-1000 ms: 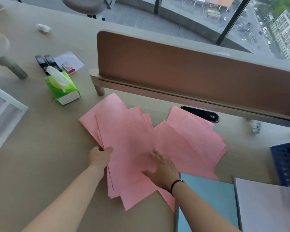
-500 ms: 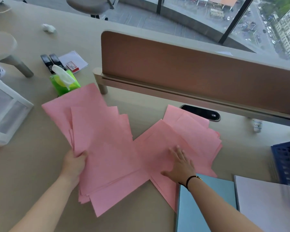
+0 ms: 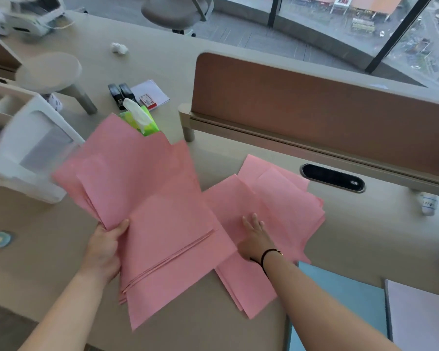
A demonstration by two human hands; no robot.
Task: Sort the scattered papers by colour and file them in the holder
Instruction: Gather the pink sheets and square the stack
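Observation:
My left hand [image 3: 104,249] grips a loose bundle of several pink sheets [image 3: 147,198] by its left edge, lifted and fanned above the desk. More pink sheets [image 3: 276,198] lie spread on the desk to the right, and my right hand [image 3: 255,236] rests flat on them with straight fingers. A white file holder [image 3: 33,158] stands at the left, just beyond the lifted bundle. A blue paper stack [image 3: 340,307] and a pale lilac stack [image 3: 421,315] lie at the bottom right.
A green tissue box [image 3: 142,120] sits behind the lifted sheets, with two black staplers [image 3: 119,93] and a white pad [image 3: 150,93] beyond it. A brown desk divider [image 3: 314,115] runs across the back. A small white bottle [image 3: 427,203] stands at right.
My left hand has lifted its pink bundle off the desk and carried it left toward the white holder. My right hand has stayed pressed on the remaining pink sheets.

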